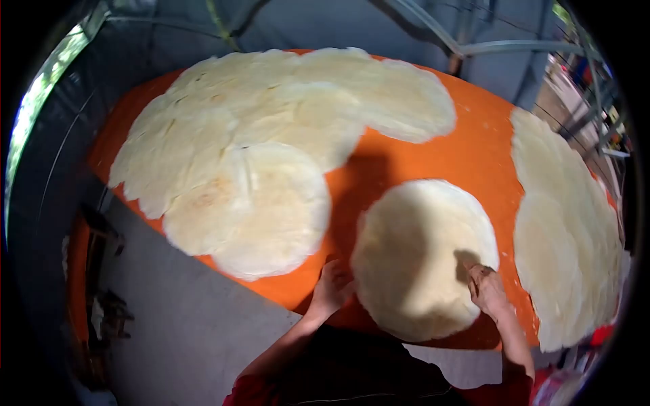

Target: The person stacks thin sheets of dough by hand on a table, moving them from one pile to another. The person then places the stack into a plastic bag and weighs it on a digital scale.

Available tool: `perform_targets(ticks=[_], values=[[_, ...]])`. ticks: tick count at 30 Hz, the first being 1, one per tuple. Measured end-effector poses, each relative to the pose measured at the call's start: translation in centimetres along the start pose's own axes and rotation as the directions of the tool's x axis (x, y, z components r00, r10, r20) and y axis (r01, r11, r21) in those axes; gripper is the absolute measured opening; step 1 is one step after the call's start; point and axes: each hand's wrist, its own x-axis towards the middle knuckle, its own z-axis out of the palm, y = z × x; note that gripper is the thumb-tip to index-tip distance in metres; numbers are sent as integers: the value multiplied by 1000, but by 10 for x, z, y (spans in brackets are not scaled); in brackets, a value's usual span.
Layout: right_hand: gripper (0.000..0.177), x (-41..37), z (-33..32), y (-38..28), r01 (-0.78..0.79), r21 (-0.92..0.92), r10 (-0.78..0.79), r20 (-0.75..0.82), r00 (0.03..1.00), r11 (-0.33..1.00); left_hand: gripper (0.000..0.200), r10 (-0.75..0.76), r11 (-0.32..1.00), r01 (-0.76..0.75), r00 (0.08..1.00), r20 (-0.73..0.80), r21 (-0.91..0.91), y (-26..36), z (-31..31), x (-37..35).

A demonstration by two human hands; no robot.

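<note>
A large round sheet of thin flatbread (pixel 433 250) lies flat on the orange tabletop (pixel 420 162), just in front of me. My left hand (pixel 333 287) is at its left edge, low over the table's near side, with the fingers loosely bent apart and nothing visible in them. Over the right part of the sheet is my right hand (pixel 486 289), its fingers curled together and pointing at the surface. Whatever those fingers may pinch is too small to make out. A dark shadow falls across the sheet's left half.
Many overlapping flatbreads (pixel 250 128) cover the table's far and left side. Another overlapping row of flatbreads (pixel 562 230) runs along the right side. Metal poles (pixel 521 47) and a dark tarp wall stand behind the table. Grey floor (pixel 183 291) shows at the lower left.
</note>
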Motion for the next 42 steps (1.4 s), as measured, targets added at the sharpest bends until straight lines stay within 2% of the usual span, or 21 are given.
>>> perform_targets(ticks=[4, 7, 10, 11, 14, 17, 20, 21, 22, 23, 26, 29, 31, 32, 33, 34, 35, 36, 37, 39, 42], values=[[16, 46, 22, -60, 138, 66, -144, 95, 985, 988, 43, 172, 879, -281, 940, -293, -386, -21, -120, 20], [23, 103, 42, -138, 254, 95, -262, 85, 961, 963, 34, -174, 764, -285, 774, -609, -579, -27, -228, 25], [34, 179, 109, -231, 343, 282, -383, 100, 919, 896, 31, -332, 628, -246, 773, -540, -739, -36, -303, 28], [35, 201, 136, -271, 556, 31, -556, 28, 831, 831, 28, -313, 597, -201, 833, -456, -777, -41, -317, 30], [23, 273, 205, -375, 757, -113, -745, -318, 586, 644, 16, -286, 593, -29, 927, -244, -805, -45, -339, 21], [36, 326, 248, -398, 805, -210, -830, -204, 519, 554, 19, -168, 613, -70, 962, -216, -787, -30, -352, 13], [36, 368, 219, -388, 633, 145, -638, 348, 687, 761, 27, -73, 633, -17, 994, -82, -774, -32, -373, 5], [39, 368, 191, -372, 696, 325, -747, 53, 663, 641, 30, -70, 597, 31, 997, -13, -802, -30, -375, 4], [44, 366, 189, -347, 705, 127, -716, 147, 683, 698, 33, -60, 557, 77, 997, 53, -827, -25, -375, 5], [52, 357, 137, -355, 769, -76, -773, -80, 629, 634, 36, -42, 513, 120, 992, 115, -850, -19, -373, 6], [62, 313, 90, -306, 688, -105, -693, -16, 721, 718, 42, 205, 509, -20, 974, 98, -860, 0, -363, 20], [72, 270, 108, -261, 439, -308, -150, 650, 745, 844, 46, 147, 573, 60, 974, 174, -817, -14, -350, 45], [75, 257, 105, -271, 454, -72, -372, 468, 802, 888, 47, 117, 720, 52, 974, 195, -692, -13, -335, 58], [68, 260, 86, -306, 161, 154, -218, 523, 824, 975, 49, 83, 739, 63, 980, 184, -671, -6, -333, 59], [73, 258, 107, -302, 179, 594, -414, 285, 865, 784, 51, 48, 757, 75, 984, 170, -649, 7, -331, 59], [85, 261, 126, -318, 248, 789, -527, 110, 843, 562, 53, 14, 773, 84, 989, 150, -629, 15, -329, 59], [92, 266, 120, -342, 184, 710, -479, 239, 845, 680, 56, 96, 728, 36, 983, 155, -684, 12, -324, 61], [97, 270, 135, -358, 311, 686, -528, 125, 840, 657, 59, 180, 675, -14, 972, 147, -737, 8, -321, 66], [102, 273, 123, -386, 170, 501, -383, 361, 850, 849, 62, 267, 617, -66, 955, 130, -784, 5, -321, 71], [102, 272, 143, -396, 239, 413, -350, 219, 911, 879, 63, 301, 572, -77, 946, 122, -817, 3, -318, 78], [82, 273, 138, -385, -42, 630, -218, 330, 918, 776, 60, 197, 580, -52, 977, 78, -813, 13, -311, 72]])
